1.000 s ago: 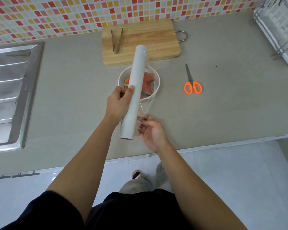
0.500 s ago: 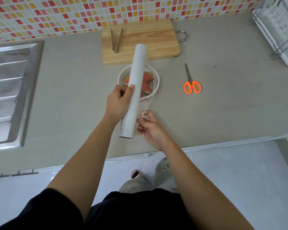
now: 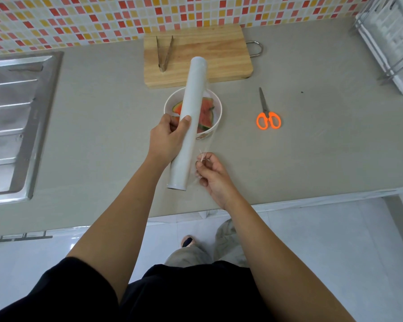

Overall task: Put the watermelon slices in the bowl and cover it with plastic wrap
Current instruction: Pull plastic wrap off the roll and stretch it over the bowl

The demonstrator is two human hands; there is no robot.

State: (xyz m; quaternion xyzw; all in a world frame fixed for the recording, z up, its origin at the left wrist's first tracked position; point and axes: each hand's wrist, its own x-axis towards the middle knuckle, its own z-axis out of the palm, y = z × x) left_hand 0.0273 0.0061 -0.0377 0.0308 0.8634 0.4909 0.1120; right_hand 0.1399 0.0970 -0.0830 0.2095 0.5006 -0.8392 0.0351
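Observation:
A white bowl (image 3: pixel 215 105) stands on the grey counter with red watermelon slices (image 3: pixel 206 113) inside. Above it, my left hand (image 3: pixel 166 140) grips a long white roll of plastic wrap (image 3: pixel 190 117), held lengthwise so that it hides the middle of the bowl. My right hand (image 3: pixel 211 173) is just right of the roll's near end, its fingertips pinched on the loose clear edge of the film. A thin strip of film stretches from the roll toward those fingers.
A wooden cutting board (image 3: pixel 207 52) with metal tongs (image 3: pixel 164 53) lies behind the bowl. Orange-handled scissors (image 3: pixel 266 115) rest to the right. A steel sink drainboard (image 3: pixel 12 117) is at the left, a dish rack (image 3: pixel 391 40) at the far right. The counter edge runs close below my hands.
My right hand has shifted slightly along the roll's near end while picking at the film edge. The roll and my left hand have barely moved.

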